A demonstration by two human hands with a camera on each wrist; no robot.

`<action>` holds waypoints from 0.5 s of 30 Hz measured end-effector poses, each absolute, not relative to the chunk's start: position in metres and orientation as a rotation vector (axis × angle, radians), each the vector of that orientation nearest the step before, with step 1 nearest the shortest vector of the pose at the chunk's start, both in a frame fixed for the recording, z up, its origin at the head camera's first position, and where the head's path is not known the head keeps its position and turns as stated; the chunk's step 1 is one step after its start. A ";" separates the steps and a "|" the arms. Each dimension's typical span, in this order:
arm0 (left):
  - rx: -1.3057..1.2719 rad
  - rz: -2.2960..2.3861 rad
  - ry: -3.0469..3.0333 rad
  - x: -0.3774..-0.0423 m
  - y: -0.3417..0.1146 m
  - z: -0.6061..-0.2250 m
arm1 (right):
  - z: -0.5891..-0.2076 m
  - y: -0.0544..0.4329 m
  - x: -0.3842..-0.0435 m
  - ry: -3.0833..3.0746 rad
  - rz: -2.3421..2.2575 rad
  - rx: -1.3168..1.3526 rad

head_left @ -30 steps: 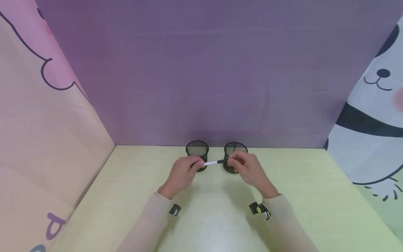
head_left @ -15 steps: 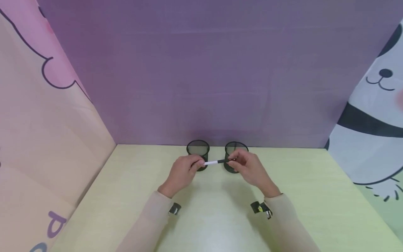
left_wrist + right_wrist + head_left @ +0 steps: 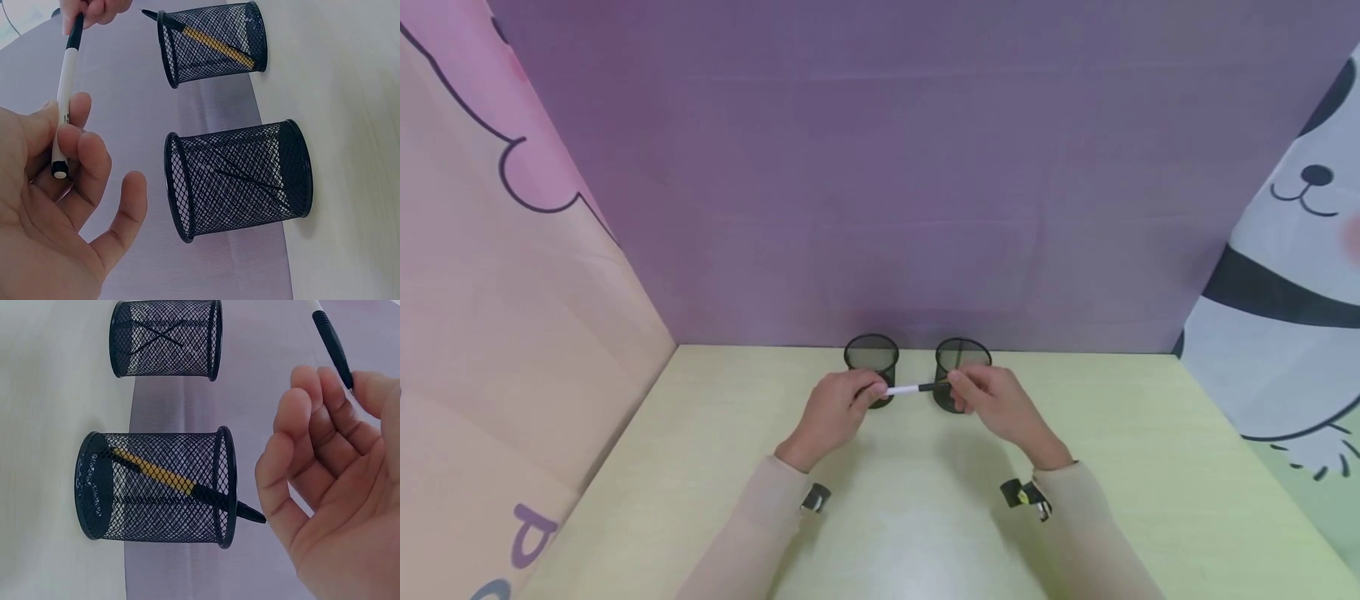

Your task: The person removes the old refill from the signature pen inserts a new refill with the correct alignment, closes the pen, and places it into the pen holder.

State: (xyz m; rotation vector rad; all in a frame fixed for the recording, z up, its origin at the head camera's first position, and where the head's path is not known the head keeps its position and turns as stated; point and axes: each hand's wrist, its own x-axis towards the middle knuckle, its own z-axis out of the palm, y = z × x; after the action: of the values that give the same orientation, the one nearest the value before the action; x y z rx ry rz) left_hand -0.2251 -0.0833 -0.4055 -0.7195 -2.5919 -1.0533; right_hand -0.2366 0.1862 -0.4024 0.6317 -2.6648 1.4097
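In the head view a pen [image 3: 904, 390] with a white barrel and black grip spans the gap between both hands. My left hand [image 3: 838, 410] pinches its white rear end between thumb and fingers; the left wrist view shows the black end plug [image 3: 59, 170] poking out below the fingers. At the other end, my right hand [image 3: 1000, 404] holds the black tip end with thumb and index finger, its other fingers curved beside it. Behind the hands stand two black mesh pen cups: the left cup [image 3: 871, 354] and the right cup [image 3: 963, 358].
A yellow and black pen [image 3: 165, 479] leans inside the right cup, its black end poking past the rim. The cups stand near the back edge of the pale table [image 3: 895, 517]. A purple cloth wall [image 3: 880, 183] rises behind, with printed panels at both sides.
My right fingers have shifted on the pen's tip end, and that hand sits slightly farther right. The left hand and pen stay nearly in place.
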 end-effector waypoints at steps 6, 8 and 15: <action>-0.720 -1.050 -2.581 -0.225 -0.084 -0.407 | -0.401 0.184 -0.235 -2.657 1.395 0.662; -0.727 -1.059 -2.577 -0.225 -0.084 -0.408 | -0.401 0.184 -0.235 -2.660 1.381 0.660; -0.740 -1.055 -2.581 -0.224 -0.084 -0.407 | -0.402 0.185 -0.235 -2.667 1.372 0.646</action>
State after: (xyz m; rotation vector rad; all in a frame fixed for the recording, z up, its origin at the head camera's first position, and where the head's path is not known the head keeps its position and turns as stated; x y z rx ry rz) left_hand -0.2245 -0.0839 -0.4067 -0.7396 -2.5811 -1.0550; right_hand -0.2350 0.1849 -0.4018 0.6459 -2.6673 1.3716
